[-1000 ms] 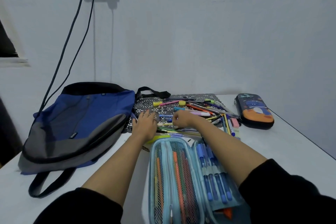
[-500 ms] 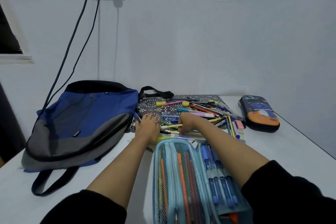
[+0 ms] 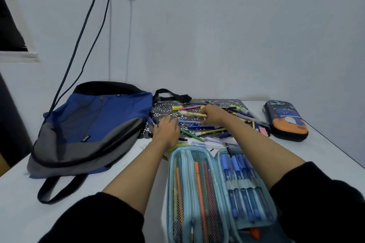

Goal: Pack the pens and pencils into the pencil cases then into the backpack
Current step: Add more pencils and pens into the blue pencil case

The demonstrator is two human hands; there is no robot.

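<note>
Presently, a pale yellow pen (image 3: 190,113) with a white end is pinched by the right hand (image 3: 214,114), whose fingers are curled round one end of it; the pen is held roughly level just above the patterned mat (image 3: 166,107), which is spread at the table's (image 3: 23,213) far edge. The left hand (image 3: 166,131) is laid palm down at the mat's near left corner, with its fingers straight and close together, resting on a few of the loose pens and pencils (image 3: 209,131). These are scattered over the mat and spill past its near and right edges. Along the table's near edge an open light-blue pencil case (image 3: 169,193) is spread flat between the two forearms: orange and red pencils are seen behind its mesh pocket (image 3: 197,183) on the left, and a row of blue pens (image 3: 237,183) is held under an elastic band on the right. A blue and grey backpack (image 3: 92,128) is laid flat on the table's left side, touching the mat's left edge, with a black strap trailing toward the near edge. A closed dark pencil case (image 3: 286,122) with a space print is set near the far right corner, just beside the pile. Two dark cables (image 3: 85,31) are hung down the wall behind the backpack.
</note>
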